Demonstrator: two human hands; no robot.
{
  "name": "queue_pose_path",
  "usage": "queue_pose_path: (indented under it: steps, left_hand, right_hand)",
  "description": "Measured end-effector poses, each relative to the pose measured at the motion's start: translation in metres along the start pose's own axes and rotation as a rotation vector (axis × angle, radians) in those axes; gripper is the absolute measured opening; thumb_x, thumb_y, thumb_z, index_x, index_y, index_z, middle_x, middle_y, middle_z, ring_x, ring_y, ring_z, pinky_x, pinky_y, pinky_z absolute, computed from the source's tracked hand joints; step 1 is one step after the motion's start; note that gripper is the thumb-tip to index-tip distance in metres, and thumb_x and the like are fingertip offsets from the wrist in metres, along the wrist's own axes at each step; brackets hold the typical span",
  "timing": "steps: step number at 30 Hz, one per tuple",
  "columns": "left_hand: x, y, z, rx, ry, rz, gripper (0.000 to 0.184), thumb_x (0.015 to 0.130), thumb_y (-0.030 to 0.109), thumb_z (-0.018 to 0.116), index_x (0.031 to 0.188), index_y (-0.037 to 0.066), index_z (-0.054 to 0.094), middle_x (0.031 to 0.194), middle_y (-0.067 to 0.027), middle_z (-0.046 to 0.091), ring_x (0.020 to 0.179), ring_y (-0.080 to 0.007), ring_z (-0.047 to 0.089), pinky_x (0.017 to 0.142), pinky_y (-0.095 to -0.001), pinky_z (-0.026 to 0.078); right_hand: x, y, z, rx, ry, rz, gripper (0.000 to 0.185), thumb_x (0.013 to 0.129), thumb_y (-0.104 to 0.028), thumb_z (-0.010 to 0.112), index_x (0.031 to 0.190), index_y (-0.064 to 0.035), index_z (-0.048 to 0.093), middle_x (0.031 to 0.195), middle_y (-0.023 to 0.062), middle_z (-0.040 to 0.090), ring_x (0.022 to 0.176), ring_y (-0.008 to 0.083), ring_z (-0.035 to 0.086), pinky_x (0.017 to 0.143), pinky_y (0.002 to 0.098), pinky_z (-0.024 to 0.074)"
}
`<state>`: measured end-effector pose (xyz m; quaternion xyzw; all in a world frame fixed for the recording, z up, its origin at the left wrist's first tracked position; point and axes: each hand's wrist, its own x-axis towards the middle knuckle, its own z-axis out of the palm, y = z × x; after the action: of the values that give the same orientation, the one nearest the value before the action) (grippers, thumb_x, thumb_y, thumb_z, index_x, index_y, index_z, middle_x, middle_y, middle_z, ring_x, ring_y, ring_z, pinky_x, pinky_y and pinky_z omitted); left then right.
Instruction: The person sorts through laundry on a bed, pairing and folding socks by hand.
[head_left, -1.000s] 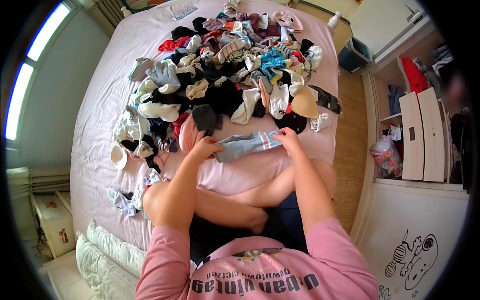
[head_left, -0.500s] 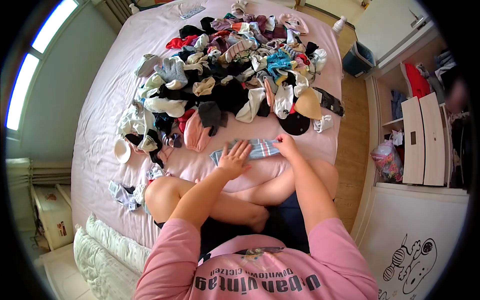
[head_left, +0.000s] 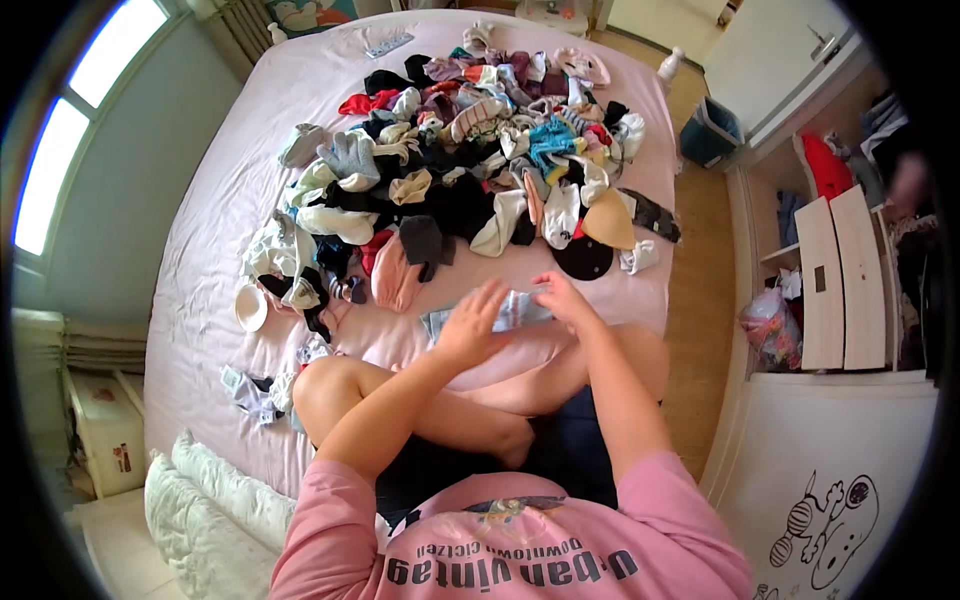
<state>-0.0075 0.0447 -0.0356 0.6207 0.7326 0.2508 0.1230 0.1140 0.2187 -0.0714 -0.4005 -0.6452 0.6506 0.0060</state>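
A grey-blue sock with pale and pinkish stripes lies flat on the pink bedsheet before my crossed legs. Over its left part is my left hand, fingers extended and somewhat apart, gripping nothing. My right hand is at the sock's right end with its fingers bent; whether they hold the fabric is hard to see. Beyond the sock lie a pink garment and a dark grey sock.
A large heap of mixed socks and clothes covers the bed's middle. A white bowl sits at its left. Small garments lie by my left knee, near pillows. A bin stands right of the bed.
The sock, earlier stretched between both hands, now lies on the bed. My left hand has moved right from its left end onto it, then lifted slightly. My right hand has loosened and shifted slightly left.
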Motion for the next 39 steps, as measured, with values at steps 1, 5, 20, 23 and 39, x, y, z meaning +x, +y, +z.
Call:
queue_pose_path:
  steps: [1, 5, 20, 23, 39]
  left_hand:
    - [0.0, 0.013, -0.008, -0.095, 0.029, 0.065, 0.079, 0.064, 0.024, 0.07, 0.129, 0.003, 0.029, 0.129, -0.0195, 0.034, 0.116, -0.0344, 0.037, 0.095, -0.0406, 0.032]
    - [-0.01, 0.039, -0.031, -0.513, 0.134, -0.102, 0.067, 0.07, 0.011, 0.065, 0.127, 0.006, 0.032, 0.119, -0.0201, 0.044, 0.108, -0.0336, 0.045, 0.09, -0.0333, 0.037]
    - [-0.043, 0.02, -0.077, -1.423, 0.121, -0.14, 0.028, 0.08, 0.008, 0.06, 0.106, 0.002, 0.051, 0.093, 0.0002, 0.058, 0.083, -0.0059, 0.053, 0.073, -0.0221, 0.045]
    - [-0.043, 0.02, -0.068, -1.357, 0.152, -0.131, 0.022, 0.084, 0.014, 0.056, 0.103, 0.002, 0.054, 0.086, 0.0014, 0.058, 0.081, -0.0048, 0.051, 0.071, -0.021, 0.043]
    - [-0.045, 0.01, -0.068, -1.415, 0.172, -0.173, 0.03, 0.092, 0.027, 0.04, 0.107, 0.003, 0.051, 0.089, 0.0024, 0.053, 0.081, -0.0051, 0.046, 0.071, -0.0205, 0.038]
  right_hand:
    - [-0.018, -0.021, 0.005, 0.125, -0.107, -0.018, 0.033, 0.073, -0.01, 0.06, 0.103, -0.0051, 0.049, 0.081, 0.0034, 0.055, 0.074, 0.0124, 0.054, 0.062, 0.0268, 0.0454]
    - [-0.072, -0.078, 0.035, 0.479, -0.233, -0.193, 0.029, 0.081, -0.009, 0.056, 0.109, -0.0036, 0.048, 0.087, 0.0024, 0.055, 0.08, 0.0102, 0.054, 0.068, 0.0223, 0.045]
    - [-0.118, -0.12, 0.075, 0.18, 0.001, -0.621, 0.014, 0.077, -0.007, 0.062, 0.089, -0.0023, 0.057, 0.08, -0.0001, 0.057, 0.068, 0.0054, 0.051, 0.062, 0.0181, 0.0415]
    - [-0.119, -0.128, 0.084, 0.314, -0.013, -0.634, 0.012, 0.079, -0.007, 0.061, 0.09, -0.0027, 0.057, 0.078, -0.0022, 0.056, 0.067, 0.002, 0.049, 0.06, 0.0167, 0.0401]
    - [-0.11, -0.128, 0.089, -0.004, 0.109, -0.754, 0.026, 0.077, -0.013, 0.064, 0.098, -0.0001, 0.054, 0.088, 0.0017, 0.053, 0.073, 0.0071, 0.047, 0.063, 0.0211, 0.0399]
